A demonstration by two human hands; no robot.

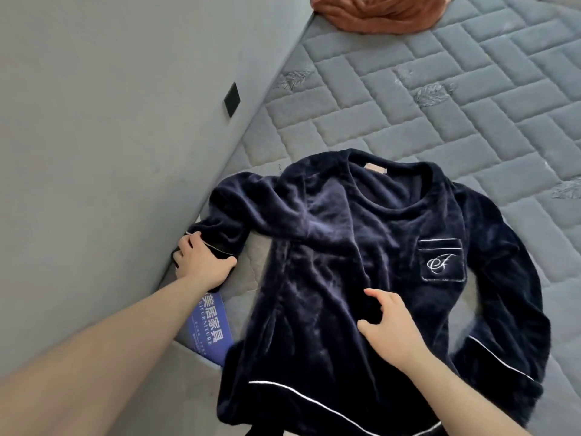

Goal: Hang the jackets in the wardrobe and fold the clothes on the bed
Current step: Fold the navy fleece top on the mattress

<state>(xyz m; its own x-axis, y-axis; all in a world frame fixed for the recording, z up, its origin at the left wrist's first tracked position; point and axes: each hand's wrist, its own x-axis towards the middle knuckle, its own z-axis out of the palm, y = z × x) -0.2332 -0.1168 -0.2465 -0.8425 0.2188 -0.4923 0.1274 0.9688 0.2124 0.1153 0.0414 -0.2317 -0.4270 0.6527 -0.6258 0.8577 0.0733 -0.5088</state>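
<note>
Navy velvet top [361, 262] lies face up on the bed [440, 105], hem nearest me. Left hand [201, 261] grips the sleeve cuff against the headboard [110, 121]; right hand [390, 322] rests loosely spread on the chest, holding nothing. I judge folding has started: next I'd bring that sleeve across the body. Rust garment [377, 11] waits well apart, unfolded.

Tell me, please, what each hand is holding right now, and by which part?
The left hand grips the navy velvet top by its sleeve cuff. The right hand rests on the top's front, gripping nothing.
</note>
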